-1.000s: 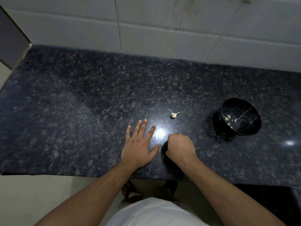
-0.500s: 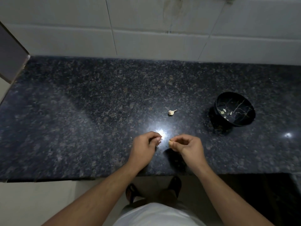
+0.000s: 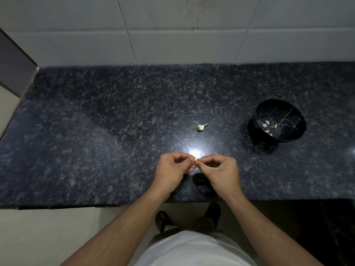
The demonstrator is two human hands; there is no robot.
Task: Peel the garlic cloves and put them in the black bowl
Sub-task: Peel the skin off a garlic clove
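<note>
Hands have closed in since half a second ago: left hand (image 3: 173,169) and right hand (image 3: 221,170) now meet fingertip to fingertip, both pinching one garlic clove (image 3: 196,161) above the table (image 3: 96,141) front edge. Garlic remnant (image 3: 201,127) lies beyond them, mid-table, nothing between. Black bowl (image 3: 279,120) sits far right, holding pale cloves (image 3: 266,124).

Garlic clove (image 3: 196,160) between fingers of left hand (image 3: 171,170) and right hand (image 3: 221,170)

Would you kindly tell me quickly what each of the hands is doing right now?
Left hand: pinching the small pale garlic clove.
Right hand: pinching the same clove.
</note>
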